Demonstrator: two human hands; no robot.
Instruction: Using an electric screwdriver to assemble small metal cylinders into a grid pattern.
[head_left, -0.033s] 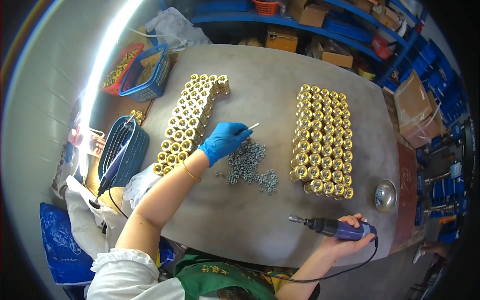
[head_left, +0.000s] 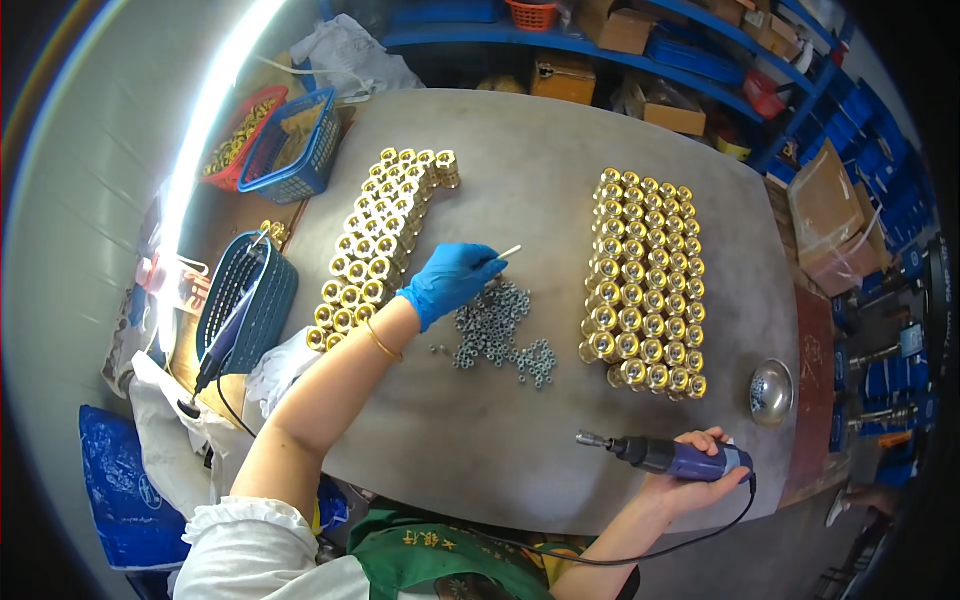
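My left hand (head_left: 450, 283), in a blue glove, pinches a thin whitish stick (head_left: 510, 252) whose end pokes out past the fingers. It hovers by the upper edge of a loose pile of small silvery nuts (head_left: 487, 327) on the grey table. Bare and palm up, my right hand (head_left: 728, 478) grips a purple electric screwdriver (head_left: 680, 458) at the near right; its metal socket tip points left. To the left of the gloved hand stand rows of brass-coloured fittings (head_left: 375, 222). A second, larger block of similar fittings (head_left: 645, 275) stands in tight rows on the right.
A metal bowl (head_left: 771, 391) with small nuts sits at the table's right edge. Along the left are a dark teal basket (head_left: 270, 320) with another corded driver, a blue basket (head_left: 322, 160) and a red basket (head_left: 232, 182) of brass parts. The screwdriver's cord (head_left: 690, 545) loops toward my body.
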